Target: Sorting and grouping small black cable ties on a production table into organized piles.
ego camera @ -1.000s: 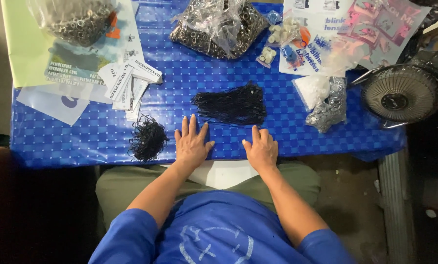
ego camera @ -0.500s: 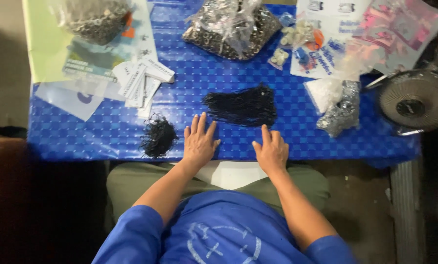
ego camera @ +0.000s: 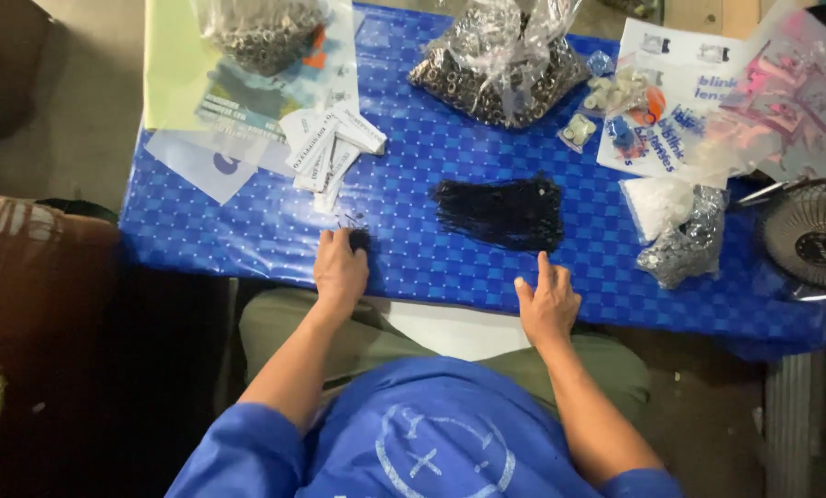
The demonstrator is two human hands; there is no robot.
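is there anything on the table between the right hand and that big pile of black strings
Nothing visible: only bare blue tablecloth lies between the right hand and the large black pile. The left hand covers the small black clump, off to the side.

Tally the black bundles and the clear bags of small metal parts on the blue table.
Black bundles: 2, the large black bundle mid-table and the small black clump under the left hand.
Clear bags of metal parts: 3, at.
Total: 5
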